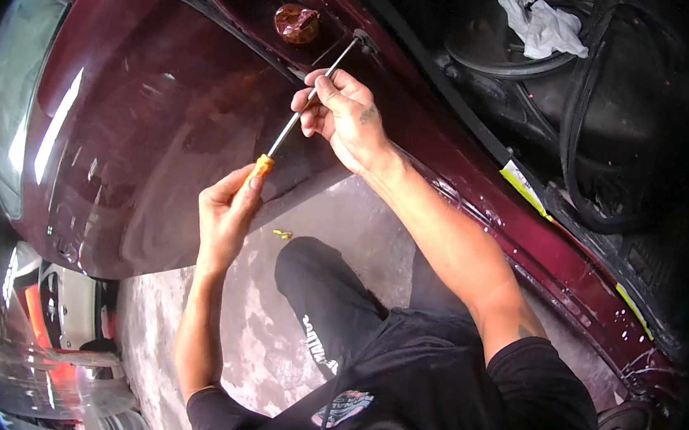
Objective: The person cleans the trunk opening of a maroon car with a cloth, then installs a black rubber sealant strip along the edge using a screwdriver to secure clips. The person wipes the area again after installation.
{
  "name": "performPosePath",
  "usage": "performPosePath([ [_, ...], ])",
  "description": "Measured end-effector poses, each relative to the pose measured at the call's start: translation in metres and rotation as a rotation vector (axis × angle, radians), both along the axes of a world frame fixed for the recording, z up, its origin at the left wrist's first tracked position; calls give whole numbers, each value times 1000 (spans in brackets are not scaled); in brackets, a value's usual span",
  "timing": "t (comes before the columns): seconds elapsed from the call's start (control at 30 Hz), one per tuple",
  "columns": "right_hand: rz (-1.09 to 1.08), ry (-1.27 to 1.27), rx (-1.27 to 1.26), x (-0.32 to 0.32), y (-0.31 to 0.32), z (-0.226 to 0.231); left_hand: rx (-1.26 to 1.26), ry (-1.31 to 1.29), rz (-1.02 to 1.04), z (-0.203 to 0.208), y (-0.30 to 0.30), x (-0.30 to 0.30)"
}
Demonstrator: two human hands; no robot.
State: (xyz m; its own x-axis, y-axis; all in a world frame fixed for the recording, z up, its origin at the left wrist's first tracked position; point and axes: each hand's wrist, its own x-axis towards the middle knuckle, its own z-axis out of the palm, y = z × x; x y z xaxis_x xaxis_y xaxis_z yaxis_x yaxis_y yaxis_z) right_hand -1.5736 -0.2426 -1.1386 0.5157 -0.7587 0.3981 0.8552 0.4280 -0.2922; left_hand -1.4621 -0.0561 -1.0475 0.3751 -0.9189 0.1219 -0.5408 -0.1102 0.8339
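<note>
A long screwdriver [288, 132] with an orange-yellow handle slants up and to the right across the middle of the view. My left hand [226, 210] is closed around its handle. Further up, the thumb and fingers of my right hand [343, 115] pinch the metal shaft. The screwdriver's tip reaches a small dark metal fitting [365, 41] on the dark red car body [411, 80]; whether it sits inside the fitting is too small to tell. Left of the fitting, a round lump in shiny brownish-red wrapping [296, 24] rests on the body.
An open dark red car door [147, 113] fills the left side. The sill [524, 249] runs down to the right, with yellow-green strips [527, 189] along it. A crumpled white cloth [541, 22] lies in the dark interior. A small yellow piece [282, 234] is on the concrete floor [262, 290].
</note>
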Motion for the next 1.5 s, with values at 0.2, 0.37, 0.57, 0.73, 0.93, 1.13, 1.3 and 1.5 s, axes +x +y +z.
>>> performPosePath([
  [0.2,9,8,6,-1,1,3,-81,-448,-20,0,-1,4],
  [0.37,18,5,-18,-5,-3,1,186,212,-35,24,-7,-1],
  [0.57,32,-6,-2,6,3,0,0,-347,32,-1,1,0],
  [0.73,-32,40,-25,-1,-5,-1,-65,-496,-13,-4,-9,-2],
  [0.93,-574,486,-186,-9,3,-20,10,-536,-16,-38,-20,5],
  [1.13,-1555,1349,-843,-169,8,-116,-33,-82,39,-95,39,24],
  [1.3,-1191,1859,-766,-257,14,-172,-8,-94,9,-125,47,8],
  [1.5,-1388,1602,-914,-253,18,-188,-95,-420,-255,-94,-9,-54],
])
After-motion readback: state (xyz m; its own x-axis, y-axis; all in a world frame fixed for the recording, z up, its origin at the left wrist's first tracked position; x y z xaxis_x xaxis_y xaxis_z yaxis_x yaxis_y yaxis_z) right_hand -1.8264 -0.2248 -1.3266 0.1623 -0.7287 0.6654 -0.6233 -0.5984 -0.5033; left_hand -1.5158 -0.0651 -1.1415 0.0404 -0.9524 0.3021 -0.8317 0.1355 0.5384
